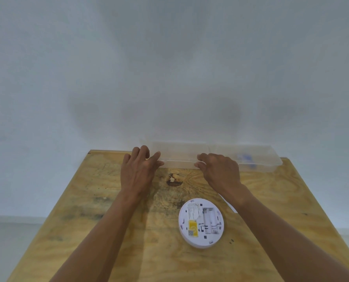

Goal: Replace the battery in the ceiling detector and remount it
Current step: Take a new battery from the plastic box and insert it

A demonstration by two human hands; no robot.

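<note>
While the white round detector [201, 222] lay back-up on the wooden table [108, 231] at five o'clock, the left hand [139, 169] and right hand [220, 169] touched the clear box [220, 154] at twelve o'clock with loose fingers, gripping nothing tightly.

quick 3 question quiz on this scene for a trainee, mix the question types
1. True or false: the detector lies on the table with its back side up.
2. What do the left hand and right hand both touch? A) the detector B) the clear plastic box C) nothing
3. Fill in: the detector's open battery bay looks ____.

Key:
1. True; its label and battery bay face up.
2. B; both hands are at the box's near edge by the wall.
3. Empty; no batteries show in it.
</note>
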